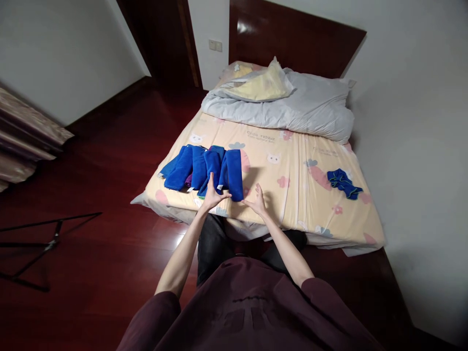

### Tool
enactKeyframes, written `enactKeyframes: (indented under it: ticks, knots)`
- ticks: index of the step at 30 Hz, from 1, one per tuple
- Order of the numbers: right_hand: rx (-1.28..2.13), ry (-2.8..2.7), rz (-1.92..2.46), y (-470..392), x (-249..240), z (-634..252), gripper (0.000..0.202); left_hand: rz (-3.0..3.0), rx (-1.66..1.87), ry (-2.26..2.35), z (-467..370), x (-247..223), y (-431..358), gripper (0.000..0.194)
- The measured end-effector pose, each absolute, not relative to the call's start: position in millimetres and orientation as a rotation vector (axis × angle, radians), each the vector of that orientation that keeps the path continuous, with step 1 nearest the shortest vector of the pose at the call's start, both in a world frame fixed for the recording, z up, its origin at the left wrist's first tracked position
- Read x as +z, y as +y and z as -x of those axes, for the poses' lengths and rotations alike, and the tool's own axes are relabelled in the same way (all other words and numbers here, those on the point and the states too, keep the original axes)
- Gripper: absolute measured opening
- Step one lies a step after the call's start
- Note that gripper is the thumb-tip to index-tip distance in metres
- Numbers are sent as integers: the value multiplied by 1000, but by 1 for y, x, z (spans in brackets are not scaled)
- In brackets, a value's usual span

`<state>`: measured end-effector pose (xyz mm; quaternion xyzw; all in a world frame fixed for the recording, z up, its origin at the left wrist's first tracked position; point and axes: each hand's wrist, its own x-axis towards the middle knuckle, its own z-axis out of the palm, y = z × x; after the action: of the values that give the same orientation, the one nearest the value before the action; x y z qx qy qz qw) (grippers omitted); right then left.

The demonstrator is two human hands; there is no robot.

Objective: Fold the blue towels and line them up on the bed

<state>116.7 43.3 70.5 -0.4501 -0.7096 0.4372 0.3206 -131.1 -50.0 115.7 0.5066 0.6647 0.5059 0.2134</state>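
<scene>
Several folded blue cloths [183, 168] lie side by side, partly overlapping, on the left front of the bed. The rightmost folded cloth [236, 175] lies lengthwise nearest both hands. My left hand [215, 195] is over the near end of the row, thumb and fingers spread, holding nothing. Just right of the rightmost cloth, my right hand [257, 201] is also spread and holds nothing; its thumb points at the cloth's near corner. Whether either hand touches cloth is hard to tell. A crumpled blue cloth [344, 184] with green edging lies at the bed's right side.
The bed [278, 170] has a patterned sheet, with a grey quilt [310, 105] and a yellow pillow [265, 84] towards the headboard [292, 36]. A black metal stand [51, 243] is on the floor at left, below a curtain [29, 134]. Walls border the room.
</scene>
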Motion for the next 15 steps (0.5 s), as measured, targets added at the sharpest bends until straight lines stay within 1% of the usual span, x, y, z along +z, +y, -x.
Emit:
enactKeyframes:
  ticks: [3,5,7,9,11,13,15]
  knots:
    - [1197,-1926,1233,33,60,-120,118,-1485,1368,1878,125,112,-46,129]
    - [1193,-2026,1256,30,56,-117,104,-1568,1313,1879,119,110,-38,114]
    - [1149,-2134,1291,30,54,-109,93,-1671,1233,1854,110,109,-25,94]
    - [1106,-2220,1330,32,52,-98,89,-1771,1120,1819,100,108,-9,76]
    - [1087,-2274,1336,33,51,-87,87,-1855,970,1799,89,107,11,63]
    - [1076,-2319,1287,31,51,-76,86,-1916,803,1809,77,104,33,53]
    - [1067,-2361,1194,25,53,-66,86,-1952,623,1848,65,99,55,49]
